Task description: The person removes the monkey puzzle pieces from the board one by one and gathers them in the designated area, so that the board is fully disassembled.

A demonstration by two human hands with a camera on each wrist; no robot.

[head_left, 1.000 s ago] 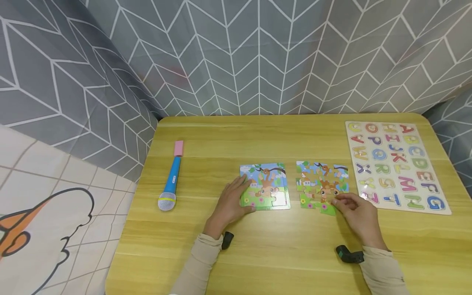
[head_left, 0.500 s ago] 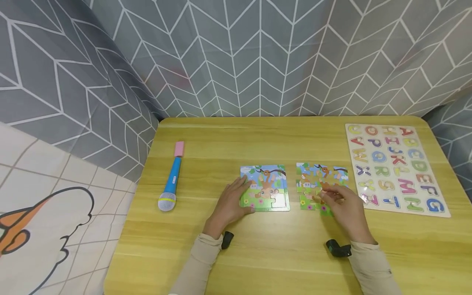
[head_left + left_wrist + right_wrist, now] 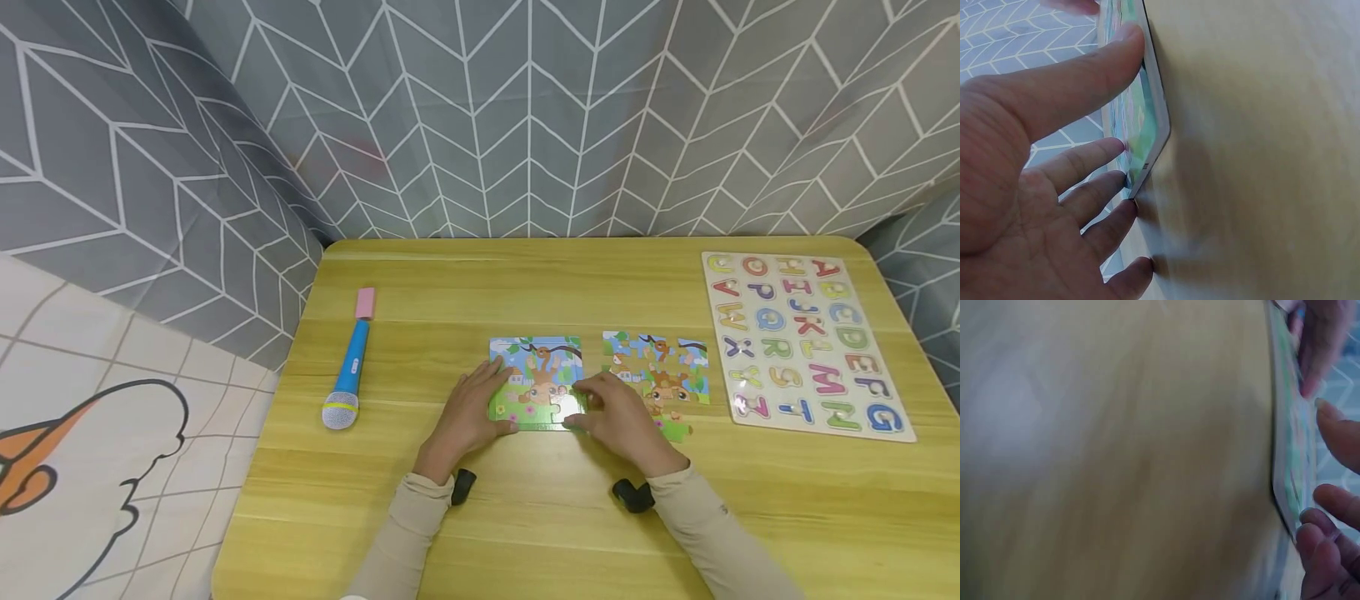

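A square monkey jigsaw puzzle (image 3: pixel 536 375) lies flat on the table in the head view, with a pale bare patch at its near right corner. My left hand (image 3: pixel 468 408) rests around its near left corner, thumb at the near edge and fairly straight fingers at the left side; in the left wrist view these fingers touch the board's edge. At the opposite side is my right hand (image 3: pixel 618 421), its thumb and fingertips spread apart over the pale patch. No piece shows between them in the blurred right wrist view. Loose puzzle pieces (image 3: pixel 669 386) lie just beyond it, partly covered.
An alphabet peg board (image 3: pixel 806 346) lies at the right of the wooden table (image 3: pixel 450 283). A blue toy microphone (image 3: pixel 350 367) lies at the left, with a pink block (image 3: pixel 365 302) at its end. A patterned grey curtain (image 3: pixel 495 125) hangs behind the table.
My right hand has moved left from the loose pieces to the near right corner of the puzzle. A green loose piece has shifted slightly. My left hand has stayed in place.
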